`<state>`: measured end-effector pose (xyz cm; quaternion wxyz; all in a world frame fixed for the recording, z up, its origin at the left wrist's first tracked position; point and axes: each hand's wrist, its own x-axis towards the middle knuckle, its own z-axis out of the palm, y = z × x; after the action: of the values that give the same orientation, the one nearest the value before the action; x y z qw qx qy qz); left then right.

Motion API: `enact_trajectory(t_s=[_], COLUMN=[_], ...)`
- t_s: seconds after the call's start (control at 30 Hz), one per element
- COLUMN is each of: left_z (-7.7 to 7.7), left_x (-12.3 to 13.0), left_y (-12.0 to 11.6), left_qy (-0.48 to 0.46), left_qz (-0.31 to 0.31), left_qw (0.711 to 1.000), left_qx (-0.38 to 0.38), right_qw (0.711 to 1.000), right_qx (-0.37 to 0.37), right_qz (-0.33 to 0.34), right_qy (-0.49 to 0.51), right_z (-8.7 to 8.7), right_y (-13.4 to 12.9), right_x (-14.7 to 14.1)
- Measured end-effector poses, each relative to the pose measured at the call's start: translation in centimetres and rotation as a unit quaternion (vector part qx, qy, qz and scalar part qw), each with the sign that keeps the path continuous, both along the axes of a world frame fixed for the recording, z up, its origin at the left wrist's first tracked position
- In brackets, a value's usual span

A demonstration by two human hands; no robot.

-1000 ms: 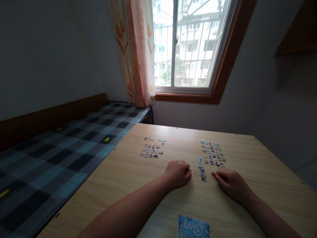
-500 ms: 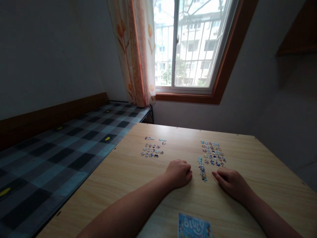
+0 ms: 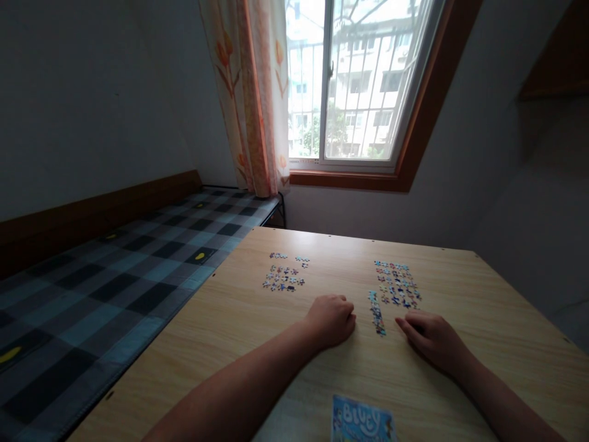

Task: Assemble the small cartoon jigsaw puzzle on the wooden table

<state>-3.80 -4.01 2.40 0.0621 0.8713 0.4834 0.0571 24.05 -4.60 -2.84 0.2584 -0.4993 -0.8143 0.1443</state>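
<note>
My left hand (image 3: 332, 320) rests on the wooden table with its fingers curled into a loose fist, and no object shows in it. To its right lies a narrow joined strip of jigsaw pieces (image 3: 377, 314), apart from both hands. My right hand (image 3: 426, 331) lies on the other side of that strip, its fingers bent inward and nothing visible between them. Just beyond it, loose jigsaw pieces (image 3: 396, 283) are laid out in rows. Another group of loose pieces (image 3: 283, 279) sits farther left, past my left hand. The palms of both hands are hidden.
A blue card or box lid marked "Bluey" (image 3: 363, 420) lies at the table's near edge, cut off by the frame. The wooden table (image 3: 230, 319) stands beside a bed with a checked cover (image 3: 138, 276). Behind are a curtain (image 3: 257, 98) and a barred window (image 3: 359, 86).
Both hands and the jigsaw pieces stay where they were. The view has shifted very slightly.
</note>
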Motion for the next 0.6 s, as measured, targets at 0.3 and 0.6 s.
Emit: enact_trajectory(t_s=[0.3, 0.6], left_z=[8.0, 5.7], left_x=[-11.4, -16.9], left_y=[5.2, 7.4], left_qy=[0.087, 0.069], left_qz=[0.356, 0.39], left_qw=[0.93, 0.917], left_qx=[-0.001, -0.042], right_qw=[1.0, 1.0], right_qx=[0.012, 0.02], right_qz=[-0.001, -0.003], right_qy=[0.004, 0.009], right_z=[0.2, 0.2], right_y=[0.2, 0.3], right_x=[-0.1, -0.1])
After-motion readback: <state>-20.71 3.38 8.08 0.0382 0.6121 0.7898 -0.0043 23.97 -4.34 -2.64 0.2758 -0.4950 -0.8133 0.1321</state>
